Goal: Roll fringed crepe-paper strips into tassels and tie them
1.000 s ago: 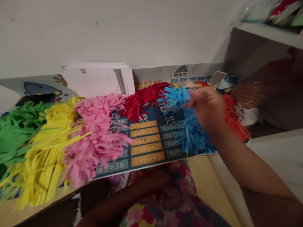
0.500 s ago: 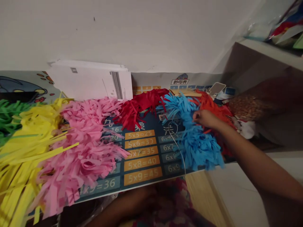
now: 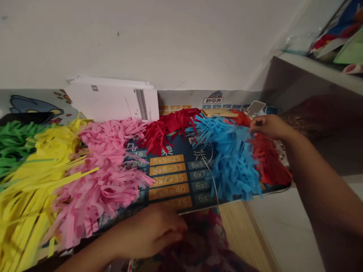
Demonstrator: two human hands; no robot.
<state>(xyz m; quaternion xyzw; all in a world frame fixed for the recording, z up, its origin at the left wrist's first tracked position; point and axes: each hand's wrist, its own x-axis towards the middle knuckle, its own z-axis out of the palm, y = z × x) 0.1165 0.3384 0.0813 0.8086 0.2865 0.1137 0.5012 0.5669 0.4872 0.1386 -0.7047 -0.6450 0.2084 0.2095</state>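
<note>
the blue fringe (image 3: 236,166) lies toward the right end of the bench (image 3: 167,170), reaching its front edge. the right hand (image 3: 272,126) is at its upper right, fingers curled; whether they pinch a strip i cannot tell. orange-red fringe (image 3: 268,160) lies beneath that hand. white string (image 3: 214,181) lies loose left of the blue. the left hand (image 3: 159,228) curls by the front edge, its grip unclear. cutting into strips looks done; the string looks unfastened.
</note>
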